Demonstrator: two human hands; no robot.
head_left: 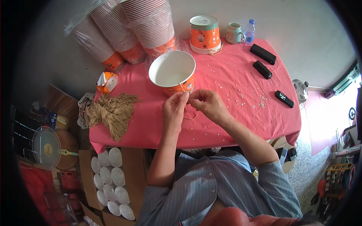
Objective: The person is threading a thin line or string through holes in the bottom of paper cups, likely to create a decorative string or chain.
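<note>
Pinched between the fingertips of both hands: a thin loop of tan string (190, 114), held just in front of the open paper bucket (172, 71); left hand (174, 109) and right hand (206, 103) are closed narrowly on it and meet at the bucket's near wall, apparently so the string can be worked at the rim as a handle. Far left, on the floor: a standing fan (46, 146) and a cardboard box (130, 169) of white lids, within reach below the table edge. Left on the red tablecloth (233, 113): a heap of cut tan strings (112, 112), kept close as stock, and a small orange carton (107, 81) beyond it. Far left to centre: sleeves of stacked paper cups (124, 26) in plastic, leaning on the wall. Far centre: a lidded orange bucket (204, 33), then a mug (234, 33) and a small water bottle (249, 30). Right: small white beads (245, 92) scattered on the cloth, and three black remote-like items (264, 54).
</note>
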